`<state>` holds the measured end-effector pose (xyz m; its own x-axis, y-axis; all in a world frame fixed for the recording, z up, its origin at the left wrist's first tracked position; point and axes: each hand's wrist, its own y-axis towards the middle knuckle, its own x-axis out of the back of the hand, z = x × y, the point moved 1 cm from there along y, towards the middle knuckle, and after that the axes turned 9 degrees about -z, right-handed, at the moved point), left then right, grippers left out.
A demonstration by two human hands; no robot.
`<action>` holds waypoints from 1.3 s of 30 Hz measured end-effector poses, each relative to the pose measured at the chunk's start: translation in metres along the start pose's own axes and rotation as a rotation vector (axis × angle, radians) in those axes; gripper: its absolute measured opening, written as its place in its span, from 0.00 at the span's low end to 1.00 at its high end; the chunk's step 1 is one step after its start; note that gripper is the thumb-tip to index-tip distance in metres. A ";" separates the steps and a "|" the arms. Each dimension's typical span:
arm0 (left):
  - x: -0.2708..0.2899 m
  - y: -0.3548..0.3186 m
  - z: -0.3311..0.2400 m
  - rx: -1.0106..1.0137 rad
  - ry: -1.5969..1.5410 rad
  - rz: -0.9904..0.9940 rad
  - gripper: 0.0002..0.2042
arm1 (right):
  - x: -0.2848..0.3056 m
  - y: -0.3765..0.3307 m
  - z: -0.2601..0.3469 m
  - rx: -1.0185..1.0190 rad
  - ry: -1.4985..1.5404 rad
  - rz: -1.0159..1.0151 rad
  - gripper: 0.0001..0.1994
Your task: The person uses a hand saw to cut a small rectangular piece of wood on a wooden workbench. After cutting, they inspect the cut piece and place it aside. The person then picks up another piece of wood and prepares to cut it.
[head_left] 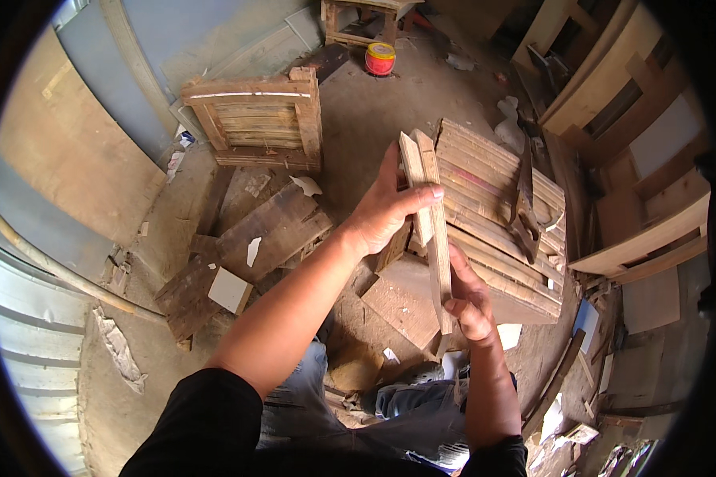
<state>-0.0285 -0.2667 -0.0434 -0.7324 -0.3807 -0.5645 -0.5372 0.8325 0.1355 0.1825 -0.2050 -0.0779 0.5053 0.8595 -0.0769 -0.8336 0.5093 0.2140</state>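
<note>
Between the two hands, held up over the lap, are two thin wooden slats (428,215), laid side by side and touching along their length. Their long axis runs nearly upright in the view, top ends tilted a little to the left, lower ends coming down toward the person. The left hand (386,211) grips them near the upper half, thumb across the front face, fingers wrapped behind. The right hand (469,298) is closed on the lower end, pinching it from the right side. So the slats run from the right hand up and away to the left hand; both hands touch them, and neither is free.

Just behind the slats lies a slatted panel (501,222) on the floor, with a dark tool (525,211) resting on it. A smaller wooden frame (258,119) stands well apart to the upper left, and loose boards (247,246) lie left of the forearm. A red tin (380,58) sits far off.
</note>
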 end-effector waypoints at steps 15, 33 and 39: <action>-0.025 -0.033 0.017 -0.054 0.213 0.203 0.64 | -0.002 -0.003 0.019 -0.154 -0.059 -0.111 0.52; -0.013 -0.026 0.021 -0.160 0.455 0.278 0.59 | 0.009 -0.004 0.024 -0.255 -0.018 -0.109 0.49; -0.008 -0.022 0.021 -0.169 0.513 0.277 0.56 | 0.009 -0.005 0.024 -0.301 0.011 -0.118 0.48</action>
<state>-0.0014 -0.2736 -0.0590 -0.9401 -0.3395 -0.0307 -0.3260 0.8690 0.3722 0.1967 -0.2014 -0.0562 0.6009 0.7936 -0.0952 -0.7991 0.5937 -0.0947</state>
